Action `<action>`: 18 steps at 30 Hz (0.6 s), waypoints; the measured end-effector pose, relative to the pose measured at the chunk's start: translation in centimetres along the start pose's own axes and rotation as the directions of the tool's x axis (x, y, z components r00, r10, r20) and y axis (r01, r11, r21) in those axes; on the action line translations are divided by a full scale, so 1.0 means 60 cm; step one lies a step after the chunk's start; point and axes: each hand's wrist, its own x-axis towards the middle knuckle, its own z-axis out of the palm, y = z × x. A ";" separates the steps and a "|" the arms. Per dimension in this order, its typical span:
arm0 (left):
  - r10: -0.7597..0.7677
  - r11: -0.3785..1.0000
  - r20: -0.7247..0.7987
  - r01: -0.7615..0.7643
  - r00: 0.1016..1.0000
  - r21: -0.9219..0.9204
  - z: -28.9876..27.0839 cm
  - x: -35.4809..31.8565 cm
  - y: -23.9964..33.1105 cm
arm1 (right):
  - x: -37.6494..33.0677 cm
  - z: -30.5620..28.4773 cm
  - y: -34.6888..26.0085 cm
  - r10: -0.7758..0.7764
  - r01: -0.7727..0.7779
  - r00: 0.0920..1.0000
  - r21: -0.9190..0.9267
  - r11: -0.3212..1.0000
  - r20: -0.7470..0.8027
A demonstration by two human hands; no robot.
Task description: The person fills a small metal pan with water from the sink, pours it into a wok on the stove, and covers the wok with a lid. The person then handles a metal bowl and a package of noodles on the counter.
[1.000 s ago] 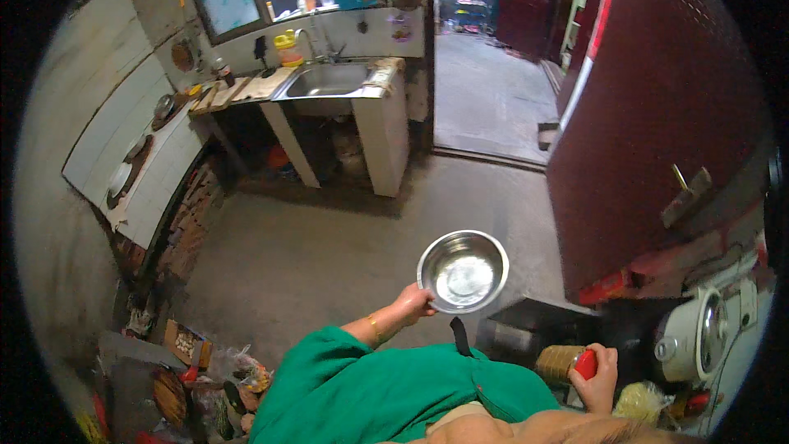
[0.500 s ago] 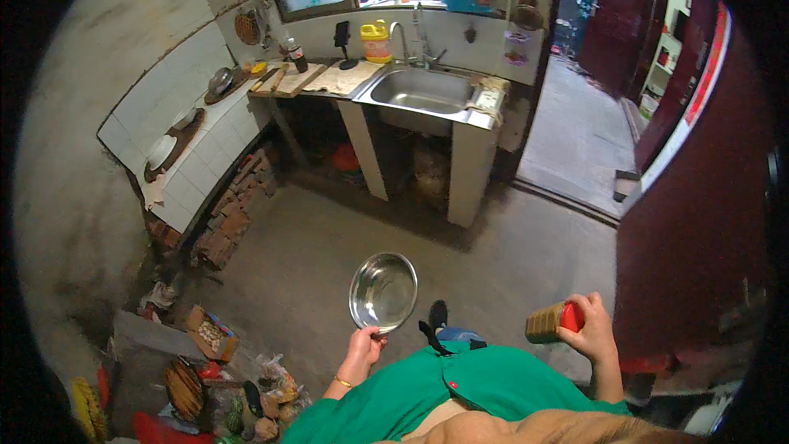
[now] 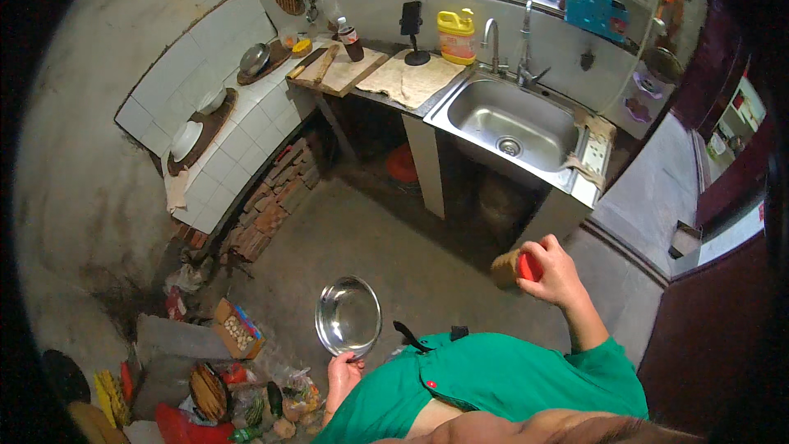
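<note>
A shiny metal bowl [image 3: 348, 316] is tilted in front of me on the left, with my left hand [image 3: 344, 372] closed on its near rim. Nothing shows inside the bowl. On the right, my right hand [image 3: 552, 273] grips a jar [image 3: 505, 269] by its red lid end. The jar lies on its side in the air, its brownish body pointing left and blurred by motion. What it contains I cannot make out. Beyond both hands stands the counter with a steel sink [image 3: 514, 119].
A wooden board [image 3: 345, 71], a dark-liquid bottle [image 3: 351, 39], a phone on a stand [image 3: 412, 30] and a yellow jug [image 3: 456, 37] line the counter. Bricks [image 3: 269, 205] are stacked under the tiled stove ledge. Vegetables and a carton [image 3: 238, 330] sit at lower left; a doorway opens right.
The view has swung right and closer to the sink. My right hand has raised the jar toward the counter. The bowl stays in my left hand, now lower and further left in view.
</note>
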 end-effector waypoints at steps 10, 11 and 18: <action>0.176 0.951 0.185 -0.216 0.967 0.223 0.238 0.287 0.291 | 0.395 0.127 -0.058 0.033 -0.033 0.999 0.074 0.997 0.002; 0.176 0.944 0.202 -0.223 0.963 0.244 0.274 0.312 0.321 | 0.429 0.132 -0.067 0.048 -0.048 0.999 0.048 0.998 0.004; 0.104 0.887 0.428 -0.279 0.898 0.369 0.560 0.497 0.518 | 0.654 0.144 -0.073 0.116 -0.116 0.992 -0.008 0.993 -0.044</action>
